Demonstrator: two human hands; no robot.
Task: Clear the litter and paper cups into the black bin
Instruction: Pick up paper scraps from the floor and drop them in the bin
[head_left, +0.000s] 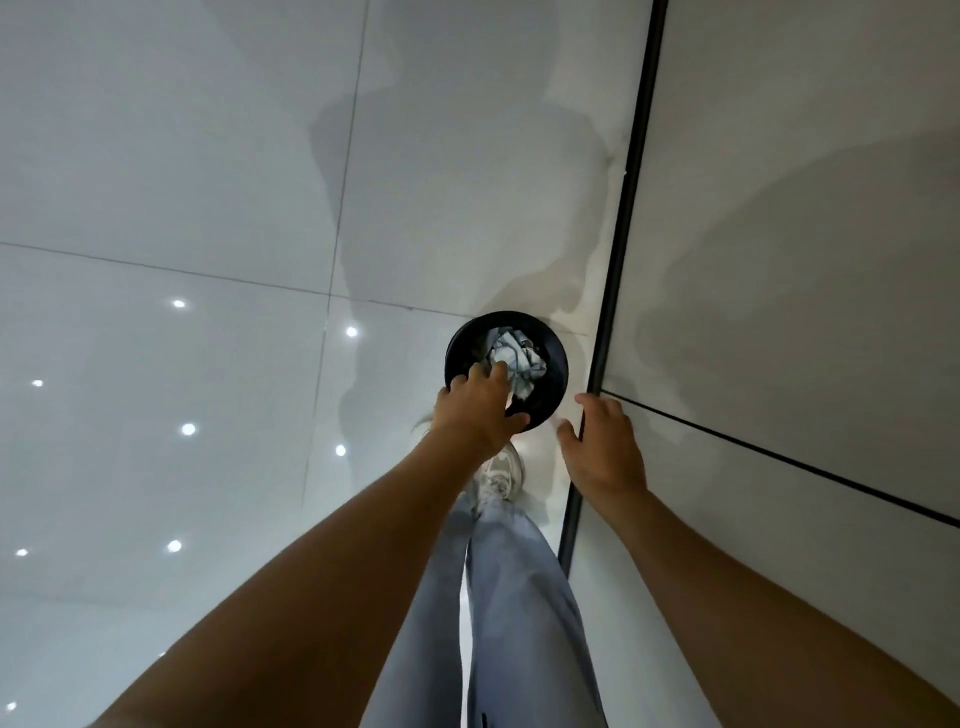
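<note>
- Two bare hands reached down toward a round black bin (506, 364) standing on a glossy white tiled floor (182, 182), beside a black-edged panel (779, 260).
- Left hand (475, 413) hovered over the bin's near rim, fingers curled toward crumpled pale litter (514, 361) already inside; whether it gripped anything could not be told.
- Right hand (605, 447) hung just beside the bin, fingers relaxed and spread, holding nothing.
- Risk: litter released over the rim might spill onto the floor, or a knock might tip the bin.
- No writing or brand was readable.

Bin (555, 384) on floor (182, 182), just left of wall (805, 260). Crumpled paper (514, 358) in bin. Left hand (475, 413) over bin's near rim; right hand (605, 447) to its right, btwn bin & wall. Shoe (501, 475) behind bin, nearer the person.
</note>
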